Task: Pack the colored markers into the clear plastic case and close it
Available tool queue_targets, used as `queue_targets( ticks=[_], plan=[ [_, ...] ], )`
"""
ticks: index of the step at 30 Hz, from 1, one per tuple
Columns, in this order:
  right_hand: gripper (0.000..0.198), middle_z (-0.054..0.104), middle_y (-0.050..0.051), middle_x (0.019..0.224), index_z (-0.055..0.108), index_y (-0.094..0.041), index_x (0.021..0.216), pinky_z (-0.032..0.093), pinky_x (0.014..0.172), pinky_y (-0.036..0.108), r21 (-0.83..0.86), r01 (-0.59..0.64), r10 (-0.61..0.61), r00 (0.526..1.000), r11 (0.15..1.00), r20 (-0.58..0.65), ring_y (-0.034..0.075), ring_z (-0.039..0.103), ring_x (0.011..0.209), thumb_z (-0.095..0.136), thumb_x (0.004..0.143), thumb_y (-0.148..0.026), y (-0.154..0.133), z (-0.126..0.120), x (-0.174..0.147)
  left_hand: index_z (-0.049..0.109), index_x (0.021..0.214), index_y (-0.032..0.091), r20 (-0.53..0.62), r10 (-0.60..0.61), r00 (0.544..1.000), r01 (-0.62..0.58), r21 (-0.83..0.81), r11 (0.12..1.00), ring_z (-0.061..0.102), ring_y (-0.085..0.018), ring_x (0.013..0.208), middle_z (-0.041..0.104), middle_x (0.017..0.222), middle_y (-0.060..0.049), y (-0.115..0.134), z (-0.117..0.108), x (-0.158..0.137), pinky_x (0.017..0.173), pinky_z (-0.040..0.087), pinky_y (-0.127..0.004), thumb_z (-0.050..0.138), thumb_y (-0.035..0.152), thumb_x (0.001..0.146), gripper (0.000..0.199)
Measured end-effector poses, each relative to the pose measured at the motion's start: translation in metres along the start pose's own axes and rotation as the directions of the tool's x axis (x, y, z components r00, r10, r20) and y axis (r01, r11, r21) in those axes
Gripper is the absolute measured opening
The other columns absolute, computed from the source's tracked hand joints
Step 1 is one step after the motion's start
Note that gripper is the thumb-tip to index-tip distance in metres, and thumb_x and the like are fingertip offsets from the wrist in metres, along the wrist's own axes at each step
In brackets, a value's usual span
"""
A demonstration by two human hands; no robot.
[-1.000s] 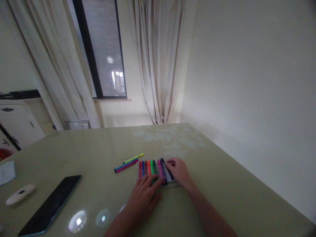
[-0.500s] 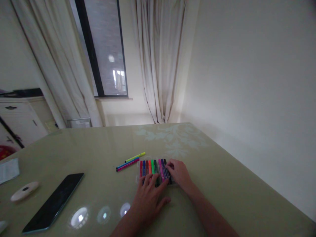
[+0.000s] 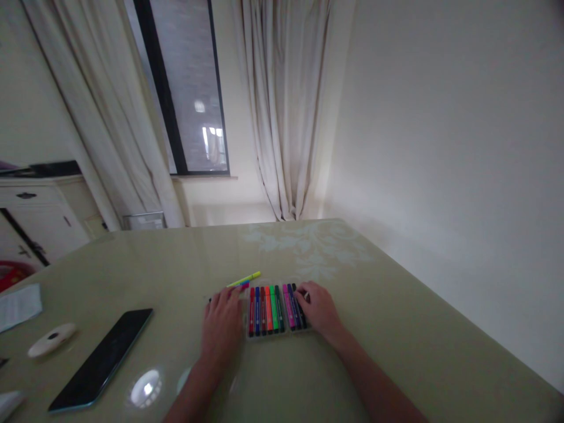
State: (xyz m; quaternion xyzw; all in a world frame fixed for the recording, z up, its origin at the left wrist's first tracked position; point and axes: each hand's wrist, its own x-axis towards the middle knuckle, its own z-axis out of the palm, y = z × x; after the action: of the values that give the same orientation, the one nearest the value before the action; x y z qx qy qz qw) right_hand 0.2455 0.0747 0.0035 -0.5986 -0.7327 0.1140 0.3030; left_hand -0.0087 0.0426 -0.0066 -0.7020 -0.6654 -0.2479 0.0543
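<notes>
A clear plastic marker case (image 3: 287, 332) lies flat on the table, its two sections holding several coloured markers (image 3: 268, 310). My right hand (image 3: 321, 308) is at the case's right end, thumb and fingers curled together on its edge beside the black marker (image 3: 301, 308). To the left of the case, my left hand (image 3: 222, 323) reaches palm down over the loose markers, fingers stretched forward. A yellow marker (image 3: 247, 278) shows beyond the fingertips. Blue and magenta markers (image 3: 244, 285) are mostly covered by that hand.
A black phone or tablet (image 3: 103, 358) lies at the left, with a white oval object (image 3: 51, 340) and a pale paper (image 3: 20, 306) farther left. The glass-topped table (image 3: 396, 329) runs along the right wall. Curtains (image 3: 288, 117) hang beyond it.
My left hand has moved left, from above the markers in the case to the loose markers beside it. My right hand has stayed at the case's right end.
</notes>
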Motion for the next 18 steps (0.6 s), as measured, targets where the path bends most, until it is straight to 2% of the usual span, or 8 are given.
queue_targets(
  ticks=[2,5,10,12,14,16,18],
  plan=[
    [0.016,0.070,0.005,0.086,0.072,-0.020,0.085,0.042,0.074,0.029,0.013,0.009,-0.009,1.000,1.000,-0.004,0.019,0.063,0.079,0.059,0.094,-0.022,-0.001,0.000,-0.001,0.068,0.125,0.020,0.021,-0.103,0.994,0.100,0.113,0.989,0.058,-0.033,0.115,0.067,0.126,-0.015,-0.015,-0.005,0.004,0.095,0.046,-0.048,0.041,0.023,0.100,0.037],
    [0.015,0.070,0.005,0.086,0.072,-0.019,0.087,0.042,0.073,0.029,0.019,0.022,-0.022,1.000,1.000,0.004,0.018,0.062,0.077,0.059,0.094,-0.021,-0.002,0.000,-0.001,0.070,0.111,0.020,0.072,-0.151,0.986,0.134,0.200,0.970,0.059,-0.032,0.110,0.069,0.115,-0.013,-0.028,-0.008,0.004,0.090,0.046,-0.044,0.041,0.027,0.100,0.032],
    [0.015,0.070,0.006,0.086,0.073,-0.018,0.087,0.043,0.074,0.029,0.072,0.054,-0.053,0.999,0.996,-0.015,0.018,0.062,0.077,0.059,0.093,-0.021,-0.005,-0.002,-0.002,0.067,0.105,0.016,0.094,-0.170,0.981,0.150,0.184,0.971,0.062,-0.031,0.104,0.069,0.107,-0.014,-0.026,-0.006,0.004,0.087,0.046,-0.043,0.034,0.019,0.100,0.033],
    [0.016,0.071,0.005,0.087,0.074,-0.019,0.088,0.044,0.075,0.029,0.164,0.083,-0.081,0.997,0.983,-0.017,0.018,0.063,0.079,0.060,0.094,-0.023,-0.010,-0.001,-0.004,0.065,0.104,0.017,0.085,-0.131,0.988,0.128,0.033,0.991,0.063,-0.029,0.101,0.069,0.104,-0.012,-0.015,-0.003,0.004,0.088,0.047,-0.042,0.035,0.022,0.101,0.031],
    [0.017,0.072,0.004,0.088,0.075,-0.020,0.093,0.046,0.076,0.028,0.318,0.098,-0.107,0.994,0.943,0.013,0.018,0.064,0.081,0.061,0.096,-0.028,-0.018,0.001,-0.007,0.064,0.103,0.019,0.066,-0.051,0.997,0.065,-0.229,0.971,0.063,-0.026,0.099,0.069,0.104,-0.011,0.002,0.001,0.001,0.088,0.050,-0.039,0.038,0.028,0.102,0.028],
    [0.022,0.072,0.003,0.086,0.076,-0.021,0.097,0.047,0.073,0.027,0.479,0.069,-0.117,0.991,0.875,0.070,0.018,0.064,0.079,0.061,0.097,-0.037,-0.027,0.005,-0.011,0.064,0.105,0.021,0.048,0.051,0.998,-0.022,-0.477,0.879,0.065,-0.024,0.095,0.069,0.105,-0.009,0.023,0.004,-0.005,0.085,0.053,-0.036,0.041,0.033,0.102,0.026],
    [0.028,0.070,0.001,0.082,0.076,-0.022,0.098,0.046,0.068,0.026,0.587,0.019,-0.120,0.984,0.809,0.134,0.017,0.062,0.075,0.061,0.097,-0.045,-0.034,0.008,-0.014,0.064,0.104,0.022,0.062,0.117,0.991,-0.059,-0.586,0.808,0.066,-0.023,0.090,0.070,0.103,-0.008,0.040,0.005,-0.013,0.080,0.055,-0.034,0.045,0.035,0.101,0.023]
  ],
)
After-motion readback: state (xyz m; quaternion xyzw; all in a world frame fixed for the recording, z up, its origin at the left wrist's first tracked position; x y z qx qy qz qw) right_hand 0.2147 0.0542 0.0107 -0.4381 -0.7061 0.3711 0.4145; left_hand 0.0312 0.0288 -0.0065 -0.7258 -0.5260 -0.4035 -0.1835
